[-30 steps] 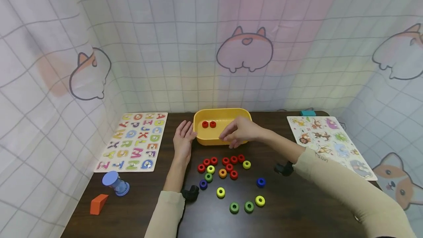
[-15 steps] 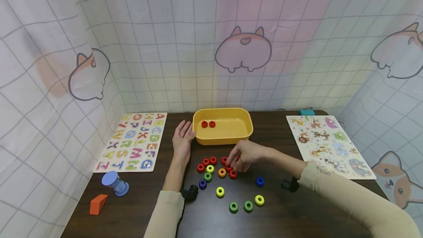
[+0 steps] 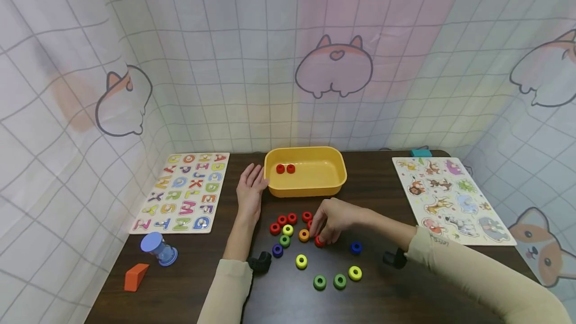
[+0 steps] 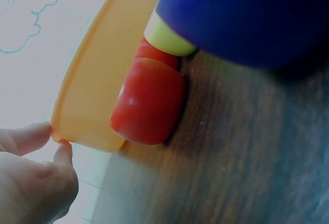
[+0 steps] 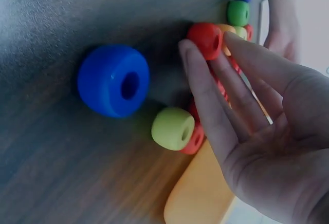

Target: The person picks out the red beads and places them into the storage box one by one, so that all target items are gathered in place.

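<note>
My right hand [image 3: 335,219] is low over the loose beads. It pinches a red bead [image 5: 204,40] between thumb and fingertip, as the right wrist view shows. Under and beside that hand lie other red beads, partly hidden, plus an orange bead [image 3: 304,235] and a yellow bead [image 5: 173,128]. My left hand [image 3: 250,191] rests at the left side of the yellow tray [image 3: 306,192], fingers extended, thumb touching its edge. Inside the tray, two red beads [image 3: 285,169] sit toward the left.
Several beads in green, yellow and blue lie nearer me, among them a blue bead [image 3: 356,248] and a green bead [image 3: 339,281]. A letter puzzle board [image 3: 180,194] is left, an animal puzzle board [image 3: 454,201] right. A blue spool-shaped piece [image 3: 159,249] and an orange block [image 3: 135,277] stand front left.
My right hand has come from above the tray down to the red beads, then slightly nearer me onto one of them. My left hand has stayed at the tray.
</note>
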`<state>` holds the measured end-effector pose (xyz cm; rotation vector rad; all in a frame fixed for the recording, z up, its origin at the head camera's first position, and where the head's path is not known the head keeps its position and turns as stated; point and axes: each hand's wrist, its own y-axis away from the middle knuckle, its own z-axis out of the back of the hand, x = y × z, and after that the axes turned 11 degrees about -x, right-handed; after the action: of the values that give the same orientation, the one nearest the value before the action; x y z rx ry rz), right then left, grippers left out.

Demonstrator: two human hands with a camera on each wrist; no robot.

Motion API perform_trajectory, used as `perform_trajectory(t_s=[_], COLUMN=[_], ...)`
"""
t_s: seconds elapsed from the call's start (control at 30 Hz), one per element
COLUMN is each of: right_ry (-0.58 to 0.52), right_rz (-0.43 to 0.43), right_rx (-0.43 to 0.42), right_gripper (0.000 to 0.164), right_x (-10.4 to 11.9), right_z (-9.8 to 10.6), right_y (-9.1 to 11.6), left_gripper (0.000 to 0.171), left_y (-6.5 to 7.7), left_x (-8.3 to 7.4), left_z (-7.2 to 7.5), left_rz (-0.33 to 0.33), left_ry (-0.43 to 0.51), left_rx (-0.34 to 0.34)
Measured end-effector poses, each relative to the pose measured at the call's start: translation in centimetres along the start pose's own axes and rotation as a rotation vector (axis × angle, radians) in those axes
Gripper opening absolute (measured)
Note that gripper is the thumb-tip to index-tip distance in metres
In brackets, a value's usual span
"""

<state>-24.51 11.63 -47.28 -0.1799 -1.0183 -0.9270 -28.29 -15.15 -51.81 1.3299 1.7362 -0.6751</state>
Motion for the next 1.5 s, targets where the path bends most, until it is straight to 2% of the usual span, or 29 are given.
perform_trajectory(t_s=[0.2, 0.37, 0.5, 0.7, 0.87, 1.0, 1.13, 1.27, 1.5], right_ry=[-0.094, -0.152, -0.195, -0.241, -0.271, -0.313, -0.317, -0.281, -0.234], right_rz=[-0.070, -0.129, -0.139, -0.120, -0.161, -0.239, -0.277, -0.280, -0.270], right_rx=[0.035, 0.078, 0.115, 0.121, 0.053, -0.040, -0.108, -0.170, -0.319], right_gripper=[0.020, 0.024, 0.028, 0.035, 0.039, 0.039, 0.040, 0.037, 0.032], right_x=[-0.2, 0.2, 1.3, 3.3, 3.9, 3.1, 1.8, 0.7, -0.1], right_z=[-0.4, 0.3, 2.0, 6.3, 9.5, 10.8, 11.1, 10.7, 9.9], right_y=[-0.5, -1.1, -1.8, -4.0, -6.9, -9.4, -11.5, -13.1, -14.7], left_gripper=[0.067, 0.066, 0.067, 0.068, 0.067, 0.066, 0.065, 0.065, 0.065], left_y=[-0.8, -1.1, -0.8, -0.3, -0.2, -0.1, 0.1, 0.3, 0.1], left_x=[0.6, 1.0, 0.6, -0.3, -0.2, 0.1, 0.4, 0.5, 0.2], left_z=[0.3, 0.4, 0.3, 0.1, 0.2, 0.3, 0.4, 0.4, 0.2], left_rz=[-0.010, -0.012, -0.003, 0.007, 0.017, 0.020, 0.011, 0.002, -0.002], left_ry=[0.002, 0.003, 0.021, 0.026, 0.031, 0.036, 0.036, 0.034, 0.041], left_rx=[-0.023, -0.038, -0.025, -0.003, 0.001, -0.002, 0.002, 0.002, 0.012])
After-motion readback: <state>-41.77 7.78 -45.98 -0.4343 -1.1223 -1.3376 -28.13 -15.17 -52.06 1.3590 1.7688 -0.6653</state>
